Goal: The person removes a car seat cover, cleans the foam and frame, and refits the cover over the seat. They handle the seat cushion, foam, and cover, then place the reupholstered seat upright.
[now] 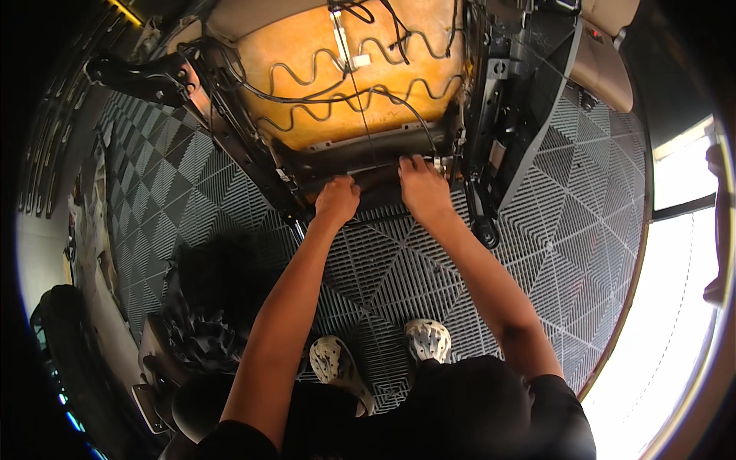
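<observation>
Gripping the dark strip [379,182] with left hand [338,201] and right hand [425,192] (both curled), just below orange seat foam [337,127].

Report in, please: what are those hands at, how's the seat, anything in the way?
Left hand, right hand curled at near edge of seat, apart; grip unclear. Orange inside exposed. Cable across it, seemingly blocking neither hand.

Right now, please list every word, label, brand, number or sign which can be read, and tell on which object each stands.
No readable text in view.
White piece against the orange seat surface: no lettering legible.
Red mark on the beige part: too small to read.
</observation>
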Motion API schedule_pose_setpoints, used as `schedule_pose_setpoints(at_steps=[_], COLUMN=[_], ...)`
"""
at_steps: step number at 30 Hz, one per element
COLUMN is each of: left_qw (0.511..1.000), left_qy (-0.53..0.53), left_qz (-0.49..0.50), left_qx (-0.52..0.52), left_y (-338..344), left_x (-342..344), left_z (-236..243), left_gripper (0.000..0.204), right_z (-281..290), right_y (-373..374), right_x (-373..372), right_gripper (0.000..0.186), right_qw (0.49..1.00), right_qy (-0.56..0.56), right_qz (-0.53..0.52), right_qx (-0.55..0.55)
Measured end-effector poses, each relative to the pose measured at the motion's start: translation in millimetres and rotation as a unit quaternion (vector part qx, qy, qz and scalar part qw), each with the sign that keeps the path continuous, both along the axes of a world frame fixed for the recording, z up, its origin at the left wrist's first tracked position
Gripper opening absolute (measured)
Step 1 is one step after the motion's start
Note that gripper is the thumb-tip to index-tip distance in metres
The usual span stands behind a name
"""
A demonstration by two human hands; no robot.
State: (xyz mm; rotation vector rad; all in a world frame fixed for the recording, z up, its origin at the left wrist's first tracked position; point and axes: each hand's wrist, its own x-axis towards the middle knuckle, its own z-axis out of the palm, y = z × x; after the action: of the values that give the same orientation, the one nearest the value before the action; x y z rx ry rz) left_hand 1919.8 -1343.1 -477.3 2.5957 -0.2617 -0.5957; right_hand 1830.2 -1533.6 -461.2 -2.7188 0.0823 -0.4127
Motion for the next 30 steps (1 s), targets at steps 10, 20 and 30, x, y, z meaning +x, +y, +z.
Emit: schedule_pose_setpoints(at_steps=[10,20,30], left_qw=[0.990,0.974,0.928], left_qy=[-0.058,0.021,-0.255], left_qz=[-0.119,-0.122,-0.272], left_qx=[0.047,-0.192,-0.023], left_y=[-1.5,11.1,11.9], left_x=[17.1,14.8,3.0], left_z=[-9.4,19.7,82.3], left_gripper=[0.061,0.066,0.022], right_z=[-39.6,-22.3,20.2], right_y=[10.5,0.2,-17.9], right_x=[39.3,0.7,12.1], right_gripper=[0.039,0.048,0.021], right_qw=[0.975,0.823,0.977], right_qy=[0.060,-0.026,-0.106], right_qz=[-0.038,0.081,0.111], right_qx=[0.208,0.561,0.152])
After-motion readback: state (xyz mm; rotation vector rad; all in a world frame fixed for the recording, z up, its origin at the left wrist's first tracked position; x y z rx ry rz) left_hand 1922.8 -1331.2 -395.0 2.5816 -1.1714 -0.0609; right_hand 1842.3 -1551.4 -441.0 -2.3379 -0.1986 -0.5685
